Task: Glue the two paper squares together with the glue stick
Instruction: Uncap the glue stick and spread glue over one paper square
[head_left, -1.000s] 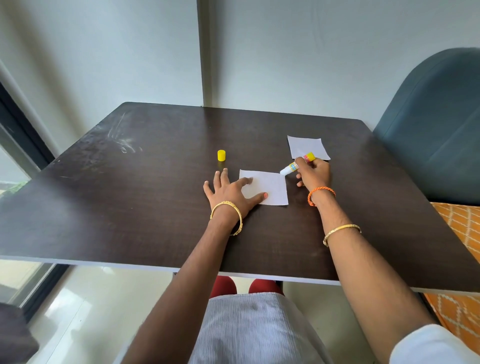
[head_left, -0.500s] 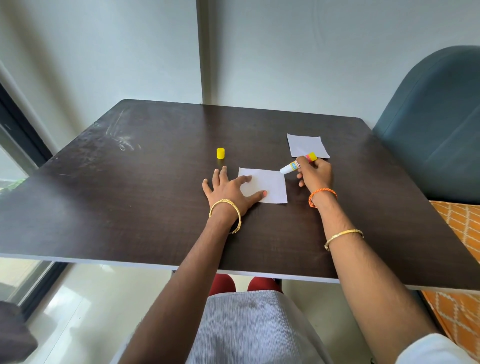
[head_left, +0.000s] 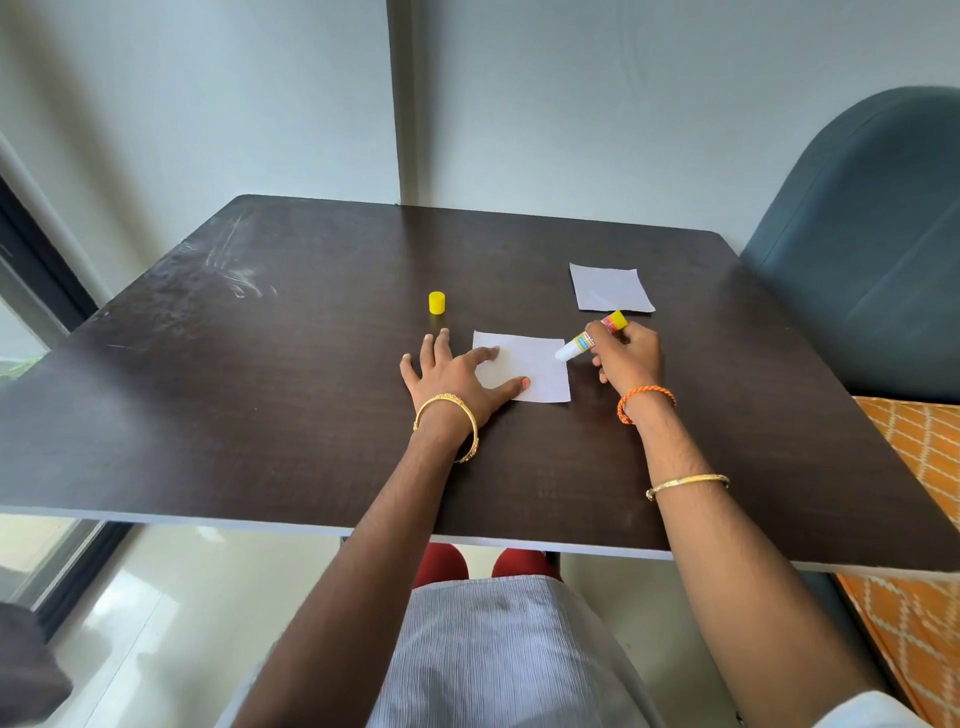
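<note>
The glue stick (head_left: 591, 339), gripped in the right hand (head_left: 628, 356), has its tip on the near paper square (head_left: 540, 371), further in than before. The left hand (head_left: 452, 371) lies flat, pinning that square's left edge. The second square (head_left: 610, 287) lies far right; whether glue marks the paper is unclear.

A home: dark table (head_left: 311, 415) (upholstered chair (head_left: 872, 249) beside).

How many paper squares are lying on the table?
2. The near paper square lies under the left hand, beside the glue stick. The far paper square lies alone behind the right hand.
</note>
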